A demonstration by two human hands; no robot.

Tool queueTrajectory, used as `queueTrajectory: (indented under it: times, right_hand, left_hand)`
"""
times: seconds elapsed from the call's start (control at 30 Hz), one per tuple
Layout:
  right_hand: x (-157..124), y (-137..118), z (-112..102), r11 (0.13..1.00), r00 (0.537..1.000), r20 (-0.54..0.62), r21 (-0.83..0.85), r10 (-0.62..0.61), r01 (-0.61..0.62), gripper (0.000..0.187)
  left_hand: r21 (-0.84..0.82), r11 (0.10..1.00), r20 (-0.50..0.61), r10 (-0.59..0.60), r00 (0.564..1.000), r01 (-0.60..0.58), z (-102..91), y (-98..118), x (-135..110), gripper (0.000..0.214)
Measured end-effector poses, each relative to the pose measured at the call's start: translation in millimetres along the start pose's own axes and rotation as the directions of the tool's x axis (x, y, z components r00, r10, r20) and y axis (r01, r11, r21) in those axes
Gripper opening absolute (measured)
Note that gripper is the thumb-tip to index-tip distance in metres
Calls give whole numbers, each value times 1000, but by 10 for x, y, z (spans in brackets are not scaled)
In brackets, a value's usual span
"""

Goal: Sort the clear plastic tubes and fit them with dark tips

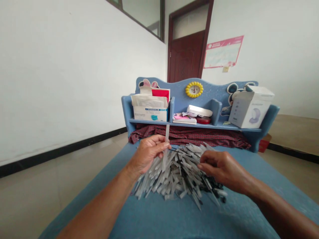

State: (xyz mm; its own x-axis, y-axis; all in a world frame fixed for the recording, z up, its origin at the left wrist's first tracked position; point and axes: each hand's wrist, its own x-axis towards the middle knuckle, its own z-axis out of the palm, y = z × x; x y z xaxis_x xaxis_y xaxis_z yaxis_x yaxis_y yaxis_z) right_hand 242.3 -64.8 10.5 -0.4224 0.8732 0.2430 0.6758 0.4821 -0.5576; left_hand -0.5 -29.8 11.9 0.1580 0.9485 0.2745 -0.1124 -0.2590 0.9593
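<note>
My left hand pinches a translucent whitish plastic tube between thumb and fingers, held nearly upright over the left part of a heap. The heap is made of many similar slim tubes, with thin black sticks among them and small black pieces at its right edge. Over the right side of the heap, my right hand is closed, thumb against curled fingers. Whatever it may hold is hidden by the fingers.
The blue desk carries a raised shelf at the back. On it stand an opened mask box, papers, a red round tin and a white box. Folded checked cloth lies beneath the shelf.
</note>
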Motion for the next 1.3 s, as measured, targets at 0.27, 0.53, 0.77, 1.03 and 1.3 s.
queueTrajectory:
  times: [0.27,0.53,0.77,1.03,1.3]
  right_hand:
    - [344,-399,448,890,979,193,455,-68,-28,38]
    - [387,-501,680,652,952,304,718,20,-243,45]
    - [439,-461,747,896,980,55,399,191,-197,33]
    - [448,-561,775,962,992,15,242,124,-124,35]
    - [763,-828,1059,796,979,136,570,155,-205,39]
  left_hand:
    - [-288,958,88,27,996,0,69,-9,-65,14]
    - [-350,936,99,-15,995,48,10,27,-75,16]
    - [-250,968,-33,-14,999,6,51,-6,-56,17]
    - [-337,942,-101,-36,994,0,53,-17,-37,17]
    - [-363,931,-374,-106,922,-41,-23,78,161,18]
